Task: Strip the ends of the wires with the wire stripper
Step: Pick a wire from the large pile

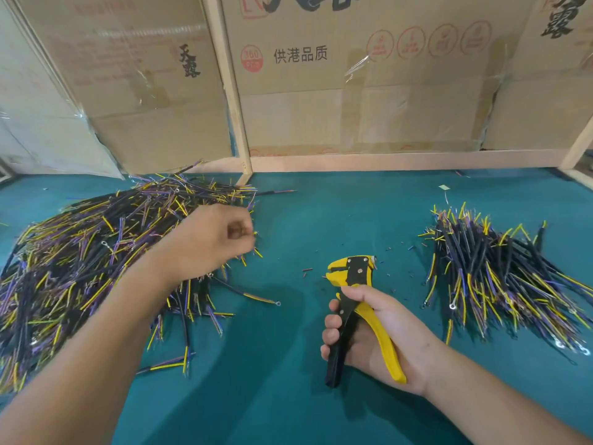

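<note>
Right hand (369, 335) grasps wire stripper (356, 303); blurred left hand (208, 239), grip unclear, hides wire pile (80, 261).

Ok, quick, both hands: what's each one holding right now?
Left hand: over the big wire pile, fingers curled; any wire pinched cannot be told.
Right hand: grips the wire stripper.

- the big wire pile (96, 258) is cut off by the left picture edge, and the left hand (205, 242) covers part of it.
- the fingertips of this hand are blurred; if they pinch a wire, i cannot tell.
- right of the wire stripper (359, 303), the smaller wire pile (500, 277) runs out of the right edge.
- small bits (307, 272) near the stripper head are too small to tell.
</note>
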{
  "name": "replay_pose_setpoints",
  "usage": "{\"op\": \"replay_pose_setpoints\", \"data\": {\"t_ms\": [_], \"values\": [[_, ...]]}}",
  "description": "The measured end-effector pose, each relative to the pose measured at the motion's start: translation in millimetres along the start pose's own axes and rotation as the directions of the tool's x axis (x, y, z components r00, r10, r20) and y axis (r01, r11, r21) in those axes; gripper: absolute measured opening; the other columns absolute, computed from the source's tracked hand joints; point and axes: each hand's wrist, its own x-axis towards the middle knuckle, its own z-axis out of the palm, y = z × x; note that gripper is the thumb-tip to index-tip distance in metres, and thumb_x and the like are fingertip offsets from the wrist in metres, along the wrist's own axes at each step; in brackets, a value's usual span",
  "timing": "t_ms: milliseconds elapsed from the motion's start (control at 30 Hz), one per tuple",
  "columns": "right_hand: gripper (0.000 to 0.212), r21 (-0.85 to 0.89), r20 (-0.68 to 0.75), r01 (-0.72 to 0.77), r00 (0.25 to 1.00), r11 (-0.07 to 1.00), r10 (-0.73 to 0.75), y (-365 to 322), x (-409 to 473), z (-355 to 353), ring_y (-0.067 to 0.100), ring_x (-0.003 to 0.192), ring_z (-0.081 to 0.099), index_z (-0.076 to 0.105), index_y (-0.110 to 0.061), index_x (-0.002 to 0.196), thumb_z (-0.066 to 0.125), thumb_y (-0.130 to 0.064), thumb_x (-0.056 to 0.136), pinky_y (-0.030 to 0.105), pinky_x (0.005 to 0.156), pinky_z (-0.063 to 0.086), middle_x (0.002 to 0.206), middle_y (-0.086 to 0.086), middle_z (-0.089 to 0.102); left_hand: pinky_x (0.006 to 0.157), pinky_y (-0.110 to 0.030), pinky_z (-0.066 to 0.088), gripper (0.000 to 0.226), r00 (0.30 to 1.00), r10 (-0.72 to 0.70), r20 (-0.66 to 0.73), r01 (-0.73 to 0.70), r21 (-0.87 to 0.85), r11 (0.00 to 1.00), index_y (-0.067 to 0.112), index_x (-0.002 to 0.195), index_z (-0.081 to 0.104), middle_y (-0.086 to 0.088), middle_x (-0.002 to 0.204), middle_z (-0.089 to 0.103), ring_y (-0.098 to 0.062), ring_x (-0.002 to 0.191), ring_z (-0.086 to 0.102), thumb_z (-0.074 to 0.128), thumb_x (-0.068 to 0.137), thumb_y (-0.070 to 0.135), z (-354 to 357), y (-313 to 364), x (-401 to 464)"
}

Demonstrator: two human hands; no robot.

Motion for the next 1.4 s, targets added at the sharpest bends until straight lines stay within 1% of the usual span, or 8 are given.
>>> {"op": "replay_pose_setpoints", "data": {"t_ms": [267, 500, 667, 767, 867, 1000, 1200, 1400], "values": [[0.025, -0.017, -0.008, 0.010, 1.000, 1.000, -0.010, 0, -3, 4, 0.026, 0.062, 0.048, 0.054, -0.008, 0.092, 0.063, -0.031, 0.087, 0.041, 0.067, 0.052, 0.074, 0.009, 0.048, 0.046, -0.022, 0.033, 0.025, 0.906, -0.175, -0.386, -0.122, -0.633, 0.765, 0.020, 0.070, 0.059, 0.003, 0.048, 0.046, -0.016, 0.044, 0.037, 0.069, 0.093, 0.022, 53, 26, -6], [0.025, -0.013, 0.002, 0.013, 1.000, 1.000, -0.013, 0, 1, 1, 0.027, 0.061, 0.050, 0.055, -0.008, 0.090, 0.065, -0.030, 0.083, 0.041, 0.067, 0.054, 0.073, 0.010, 0.048, 0.046, -0.019, 0.038, 0.030, 0.855, -0.324, -0.404, -0.326, -0.906, 0.270, 0.024, 0.069, 0.061, 0.004, 0.062, 0.049, -0.010, 0.051, 0.042, 0.059, 0.098, 0.015, 47, 20, -8], [0.028, -0.009, -0.001, 0.015, 1.000, 1.000, -0.015, 0, 3, 0, 0.028, 0.060, 0.050, 0.056, -0.007, 0.089, 0.069, -0.030, 0.079, 0.042, 0.067, 0.054, 0.073, 0.010, 0.049, 0.048, -0.025, 0.039, 0.019, 0.830, -0.486, -0.275, 0.029, -0.848, 0.529, 0.015, 0.079, 0.063, 0.004, 0.059, 0.054, -0.012, 0.049, 0.045, 0.060, 0.096, 0.008, 61, -4, -6], [0.028, -0.003, -0.003, 0.015, 1.000, 1.000, -0.015, 1, 3, -2, 0.028, 0.061, 0.050, 0.057, -0.007, 0.088, 0.070, -0.029, 0.078, 0.042, 0.067, 0.054, 0.073, 0.011, 0.049, 0.062, -0.031, 0.041, 0.009, 0.794, -0.518, -0.319, 0.362, -0.436, 0.824, 0.017, 0.083, 0.063, 0.007, 0.063, 0.060, -0.018, 0.060, 0.053, 0.067, 0.092, 0.018, 59, -26, -9], [0.030, -0.001, 0.007, 0.019, 1.000, 1.000, -0.019, 1, 5, -3, 0.028, 0.061, 0.050, 0.056, -0.006, 0.090, 0.071, -0.029, 0.077, 0.043, 0.068, 0.054, 0.074, 0.011, 0.049, 0.083, -0.040, 0.045, 0.025, 0.784, -0.517, -0.344, 0.546, -0.016, 0.838, 0.012, 0.107, 0.062, -0.002, 0.090, 0.066, -0.031, 0.092, 0.058, 0.071, 0.088, 0.026, 56, -33, -17], [0.031, 0.008, 0.030, 0.014, 0.999, 1.000, -0.015, 1, 7, -7, 0.029, 0.062, 0.051, 0.060, -0.005, 0.088, 0.076, -0.027, 0.074, 0.045, 0.069, 0.055, 0.075, 0.012, 0.050, 0.089, -0.048, 0.045, 0.021, 0.859, -0.203, -0.470, 0.350, 0.248, 0.903, 0.009, 0.107, 0.068, -0.015, 0.108, 0.066, -0.041, 0.102, 0.057, 0.068, 0.087, 0.015, 60, -21, -16], [0.035, -0.006, 0.059, 0.008, 0.998, 1.000, -0.007, 2, 13, -12, 0.029, 0.060, 0.053, 0.071, -0.006, 0.073, 0.092, -0.027, 0.054, 0.046, 0.068, 0.054, 0.072, 0.011, 0.052, 0.100, -0.032, 0.019, 0.026, 0.994, -0.059, 0.089, 0.016, 0.422, 0.907, 0.037, 0.120, 0.062, 0.018, 0.127, 0.055, -0.013, 0.124, 0.043, 0.056, 0.096, 0.046, 93, -3, -10], [0.033, 0.006, 0.074, -0.005, 0.997, 1.000, 0.005, 1, 17, -16, 0.031, 0.061, 0.054, 0.072, -0.006, 0.074, 0.091, -0.027, 0.058, 0.047, 0.071, 0.054, 0.073, 0.012, 0.053, 0.095, -0.034, 0.030, 0.010, 0.998, -0.014, -0.066, 0.040, 0.415, 0.909, 0.024, 0.100, 0.057, 0.010, 0.104, 0.059, -0.019, 0.107, 0.051, 0.051, 0.102, 0.032, 94, 6, -7]]}}
